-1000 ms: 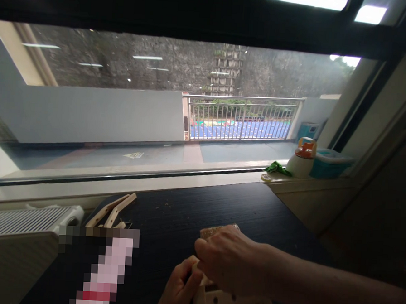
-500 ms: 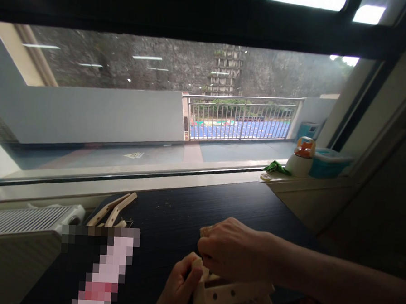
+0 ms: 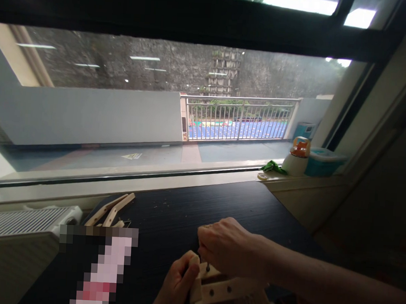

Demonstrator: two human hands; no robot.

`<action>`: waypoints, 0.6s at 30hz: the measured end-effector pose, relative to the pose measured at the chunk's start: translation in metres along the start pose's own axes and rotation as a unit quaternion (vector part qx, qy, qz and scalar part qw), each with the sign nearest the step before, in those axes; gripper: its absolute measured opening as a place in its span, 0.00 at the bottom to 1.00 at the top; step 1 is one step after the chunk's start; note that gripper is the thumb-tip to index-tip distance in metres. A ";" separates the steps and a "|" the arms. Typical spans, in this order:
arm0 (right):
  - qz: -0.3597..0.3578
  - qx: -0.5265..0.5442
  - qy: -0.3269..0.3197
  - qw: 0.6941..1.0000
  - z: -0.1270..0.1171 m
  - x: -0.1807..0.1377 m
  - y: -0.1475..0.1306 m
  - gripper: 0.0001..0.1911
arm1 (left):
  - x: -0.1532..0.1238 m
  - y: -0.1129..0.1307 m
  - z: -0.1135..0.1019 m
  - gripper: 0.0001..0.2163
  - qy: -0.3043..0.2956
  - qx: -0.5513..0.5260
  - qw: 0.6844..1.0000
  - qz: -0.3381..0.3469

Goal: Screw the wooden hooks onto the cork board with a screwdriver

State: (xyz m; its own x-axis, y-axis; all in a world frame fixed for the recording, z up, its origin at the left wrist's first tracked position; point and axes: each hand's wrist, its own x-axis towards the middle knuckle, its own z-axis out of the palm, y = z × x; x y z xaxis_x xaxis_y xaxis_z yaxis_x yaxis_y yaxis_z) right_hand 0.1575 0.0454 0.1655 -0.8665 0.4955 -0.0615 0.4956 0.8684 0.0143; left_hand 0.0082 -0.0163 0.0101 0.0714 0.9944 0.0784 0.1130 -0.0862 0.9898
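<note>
Head view: a pale wooden frame with dark round holes [image 3: 221,292] is held over the near part of a black wood-grained table [image 3: 182,214]. Its left end is gripped by the left hand [image 3: 178,277], fingers curled, thumb on top. The right hand [image 3: 228,246] is curled into a fist above the frame; what, if anything, is grasped cannot be told. A small dark round piece [image 3: 208,267] shows just beneath. Judgement: the frame should be braced firmly and force directed along that piece's axis, so that tilting is avoided.
</note>
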 end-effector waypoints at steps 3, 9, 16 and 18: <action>-0.024 -0.019 -0.008 0.999 -0.005 0.000 0.003 0.12 | -0.001 0.003 0.001 0.19 0.004 0.005 1.000 -0.005; -0.113 -0.037 -0.034 0.992 -0.015 0.000 0.001 0.08 | -0.001 0.004 0.001 0.21 0.016 0.008 1.000 -0.002; -0.111 -0.012 -0.032 0.993 -0.008 -0.001 0.004 0.08 | 0.001 0.002 0.001 0.23 0.005 -0.003 1.000 -0.014; -0.080 -0.005 -0.039 0.996 -0.009 -0.001 0.004 0.09 | 0.002 0.002 0.001 0.23 -0.004 0.004 1.000 -0.014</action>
State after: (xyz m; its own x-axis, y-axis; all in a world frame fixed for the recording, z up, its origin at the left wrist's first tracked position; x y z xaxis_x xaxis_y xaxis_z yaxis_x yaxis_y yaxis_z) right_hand 0.1600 0.0487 0.1744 -0.9268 0.3484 -0.1404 0.3507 0.9365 0.0090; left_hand 0.0091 -0.0147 0.0118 0.0758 0.9959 0.0489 0.1233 -0.0580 0.9907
